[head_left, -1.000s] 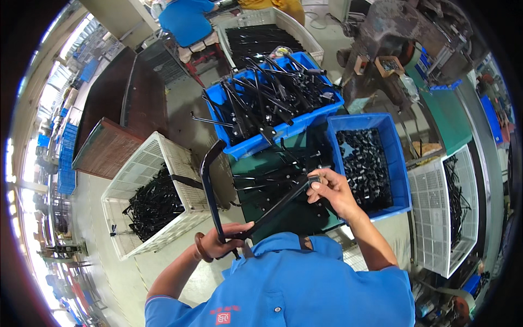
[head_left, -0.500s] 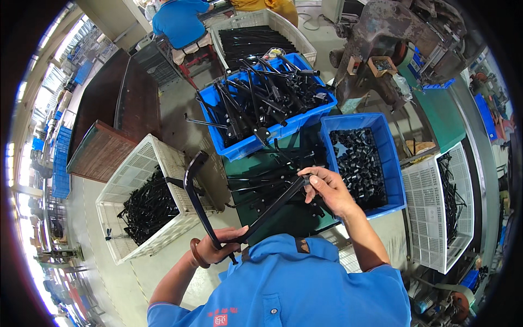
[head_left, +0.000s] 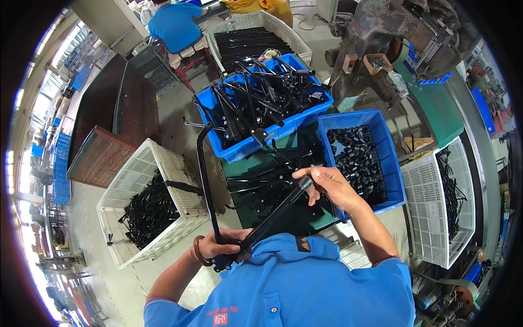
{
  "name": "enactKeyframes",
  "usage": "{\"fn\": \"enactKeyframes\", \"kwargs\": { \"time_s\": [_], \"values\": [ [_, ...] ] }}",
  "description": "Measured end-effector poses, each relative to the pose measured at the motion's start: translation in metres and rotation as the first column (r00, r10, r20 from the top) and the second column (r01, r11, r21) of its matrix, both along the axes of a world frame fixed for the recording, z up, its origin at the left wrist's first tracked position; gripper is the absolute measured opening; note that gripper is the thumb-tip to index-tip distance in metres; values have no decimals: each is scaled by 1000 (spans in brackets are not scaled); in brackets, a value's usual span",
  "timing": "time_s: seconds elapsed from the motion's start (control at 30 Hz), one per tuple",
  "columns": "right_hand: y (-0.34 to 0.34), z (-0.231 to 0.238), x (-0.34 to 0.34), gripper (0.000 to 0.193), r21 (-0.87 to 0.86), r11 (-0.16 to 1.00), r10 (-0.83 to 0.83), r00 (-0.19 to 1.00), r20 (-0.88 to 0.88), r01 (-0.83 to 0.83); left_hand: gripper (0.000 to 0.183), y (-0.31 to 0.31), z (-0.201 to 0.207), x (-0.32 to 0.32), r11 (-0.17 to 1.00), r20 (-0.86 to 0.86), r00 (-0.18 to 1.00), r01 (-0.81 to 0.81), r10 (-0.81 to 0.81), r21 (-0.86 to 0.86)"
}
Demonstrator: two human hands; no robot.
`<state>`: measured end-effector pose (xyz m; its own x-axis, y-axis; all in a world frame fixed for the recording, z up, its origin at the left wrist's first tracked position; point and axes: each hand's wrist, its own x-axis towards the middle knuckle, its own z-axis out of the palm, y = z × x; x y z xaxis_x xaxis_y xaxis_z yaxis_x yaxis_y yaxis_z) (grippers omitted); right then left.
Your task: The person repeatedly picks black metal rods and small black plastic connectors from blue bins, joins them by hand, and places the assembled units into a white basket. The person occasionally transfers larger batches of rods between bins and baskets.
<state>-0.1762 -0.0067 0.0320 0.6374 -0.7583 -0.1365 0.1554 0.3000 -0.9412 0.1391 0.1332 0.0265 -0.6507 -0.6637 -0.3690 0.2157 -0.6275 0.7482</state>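
My left hand (head_left: 220,246) is closed round the lower end of a black metal tube frame, near its joint. One member of the frame is a bent tube (head_left: 204,177) rising on the left, its top curving right. The other is a straight tube (head_left: 275,217) slanting up to the right. A short black sleeve (head_left: 305,182) with a greyish rim sits at that tube's upper end. My right hand (head_left: 331,188) grips this end, thumb and index finger on the sleeve. Its lower fingers are partly curled behind the tube.
Ahead, a blue crate (head_left: 239,151) is heaped with black tube assemblies. A blue bin (head_left: 392,163) of small black sleeves stands at the right. More black parts lie on the green table (head_left: 245,218). White crates (head_left: 147,245) flank me. A person in blue (head_left: 174,27) sits beyond.
The bent tube has swung more upright and its top has moved right. My right hand's index finger has straightened across the tube end, where the sleeve now shows clearly.
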Motion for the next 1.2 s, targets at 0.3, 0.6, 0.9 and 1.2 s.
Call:
{"fn": "enactKeyframes", "kwargs": {
  "time_s": [0.3,0.6,0.9,1.2],
  "values": [
    [-3,-8,4,33,-78,993,-87,995,46,91,50,-8,-8,-3,996,26,1000,11,-9,-90],
    [-14,-12,0,32,-18,994,-107,994,-1,107,47,-13,-5,-6,992,210,975,-41,66,-121],
    [-39,-16,-3,32,-43,986,-159,987,22,160,44,-41,-16,-23,997,37,999,-12,15,-83],
    [-79,-21,-5,31,-123,981,-143,989,40,147,56,-69,-7,-53,996,-35,997,-77,76,-50]
  ]
}}
